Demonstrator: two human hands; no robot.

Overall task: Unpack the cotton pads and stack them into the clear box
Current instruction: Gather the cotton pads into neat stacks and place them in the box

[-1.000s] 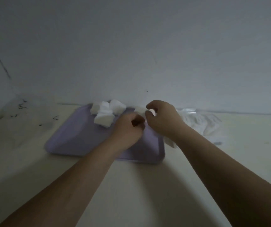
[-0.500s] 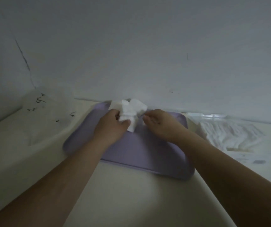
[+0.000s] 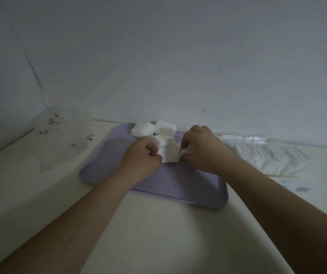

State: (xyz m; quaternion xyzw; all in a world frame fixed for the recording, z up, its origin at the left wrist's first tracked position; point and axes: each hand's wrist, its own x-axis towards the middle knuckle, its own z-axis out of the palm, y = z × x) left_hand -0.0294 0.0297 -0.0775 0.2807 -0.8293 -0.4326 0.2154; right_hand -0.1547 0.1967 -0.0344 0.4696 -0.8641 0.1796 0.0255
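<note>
Since the earlier picture, a small stack of cotton pads is drawn away from the loose pads at the back of the purple tray and is now held over the tray. Past a crumpled plastic wrapper laid aside at the left, the left hand and the right hand are curled on the two sides of the stack, probably so that its edges are squared. At the far right more pads are left beside a clear object, perhaps the box, though this cannot be told surely.
</note>
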